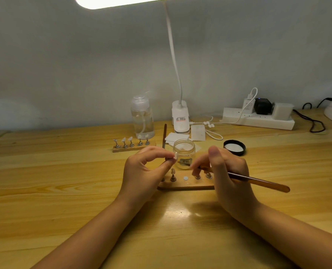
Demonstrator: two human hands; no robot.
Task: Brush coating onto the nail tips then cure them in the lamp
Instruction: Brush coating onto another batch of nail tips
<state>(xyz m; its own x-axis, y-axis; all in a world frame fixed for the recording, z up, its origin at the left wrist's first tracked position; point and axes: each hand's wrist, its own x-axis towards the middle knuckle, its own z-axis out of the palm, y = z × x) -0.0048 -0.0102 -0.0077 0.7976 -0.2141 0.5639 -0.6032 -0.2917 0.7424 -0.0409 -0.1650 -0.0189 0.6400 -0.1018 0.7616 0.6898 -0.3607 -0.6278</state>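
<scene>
The coating work looks partway through. The left hand (142, 167) pinches one nail tip (175, 156) on its stand just before the open jar (184, 152), and the right hand (227, 171) grips the brush (258, 181), its bristle end hidden. Mid-table, the near wooden holder (186, 185) shows a bare slot. The far holder (131, 147) carries five tips (coated or not, I cannot tell). The jar holds a little clear liquid. Curing remains.

Pale grey wall (64, 55) fills upper half. Light wooden desk (45, 181) with visible grain below. Lit desk lamp head (122, 0) at 12 o'clock; glare on wood at 6 o'clock.
</scene>
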